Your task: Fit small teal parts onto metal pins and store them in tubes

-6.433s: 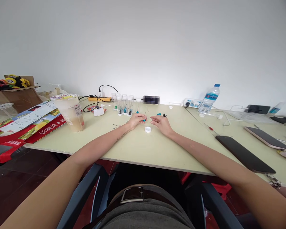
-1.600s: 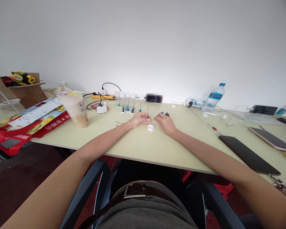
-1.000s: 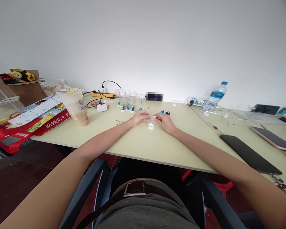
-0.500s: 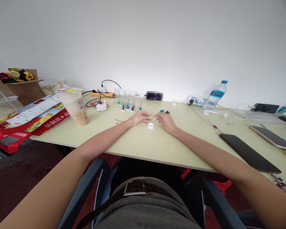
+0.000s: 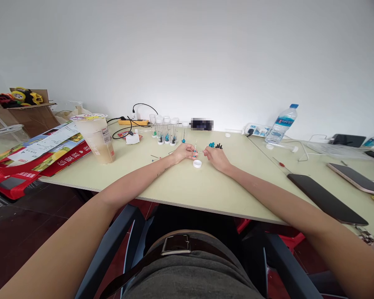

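My left hand [image 5: 185, 153] pinches a small teal piece with a thin upright rod [image 5: 195, 144] standing out of its top. My right hand [image 5: 216, 157] is closed on a thin, light-coloured stick-like tool [image 5: 201, 152], whose tip points left at the teal piece; its exact kind is too small to make out. Just below the fingers lies a round white cap [image 5: 197, 164]. Behind my right hand stand several teal pieces [image 5: 211, 145] and several black pegs [image 5: 218, 146]. A teal piece with a rod [image 5: 183, 140] stands beyond my left hand.
Clear tubes with white caps [image 5: 166, 131] stand at the back, near a dark blurred device [image 5: 202, 124]. A drink cup [image 5: 98, 141] and a red bag [image 5: 59, 153] are left. A water bottle [image 5: 282, 123], power strip [image 5: 258, 130] and black phone [image 5: 326, 198] are right.
My right hand has shifted slightly, and its thin tool now sits a little closer to the teal piece. My left hand keeps its pinch, with the rod leaning slightly more.
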{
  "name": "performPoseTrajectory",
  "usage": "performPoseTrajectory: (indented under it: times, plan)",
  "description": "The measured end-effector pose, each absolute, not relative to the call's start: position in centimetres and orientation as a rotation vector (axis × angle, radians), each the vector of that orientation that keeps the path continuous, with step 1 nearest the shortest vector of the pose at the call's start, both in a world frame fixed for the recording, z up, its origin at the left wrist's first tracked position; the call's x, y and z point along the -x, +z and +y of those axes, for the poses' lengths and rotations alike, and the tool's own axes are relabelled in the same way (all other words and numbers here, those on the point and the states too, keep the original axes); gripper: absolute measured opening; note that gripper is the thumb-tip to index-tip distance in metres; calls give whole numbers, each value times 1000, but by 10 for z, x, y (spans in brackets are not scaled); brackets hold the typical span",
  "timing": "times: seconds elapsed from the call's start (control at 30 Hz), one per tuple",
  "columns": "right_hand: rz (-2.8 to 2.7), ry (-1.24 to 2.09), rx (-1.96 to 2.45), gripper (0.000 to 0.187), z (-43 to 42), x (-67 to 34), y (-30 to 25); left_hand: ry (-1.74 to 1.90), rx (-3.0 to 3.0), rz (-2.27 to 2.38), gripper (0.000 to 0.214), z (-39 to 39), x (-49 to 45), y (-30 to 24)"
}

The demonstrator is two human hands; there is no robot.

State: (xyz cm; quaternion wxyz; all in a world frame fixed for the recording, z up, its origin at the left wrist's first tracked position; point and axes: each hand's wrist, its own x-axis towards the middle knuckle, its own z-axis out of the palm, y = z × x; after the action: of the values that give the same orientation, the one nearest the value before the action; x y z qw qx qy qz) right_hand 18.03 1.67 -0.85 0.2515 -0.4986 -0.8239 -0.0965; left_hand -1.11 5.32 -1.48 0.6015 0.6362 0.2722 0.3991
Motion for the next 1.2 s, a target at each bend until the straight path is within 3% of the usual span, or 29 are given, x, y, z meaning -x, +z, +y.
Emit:
performPoseTrajectory:
  times: [0.63,0.83,1.2]
  plan:
    - [-2218,-250,1379,30,18,-181,-9,992,-1565,713,36,55,10,-14]
    - [-2232,-510,1527,31,14,-174,-6,1118,-1737,850,28,51,10,-4]
    - [-2273,-436,1446,29,12,-176,-6,1427,-1564,746,19,54,26,21]
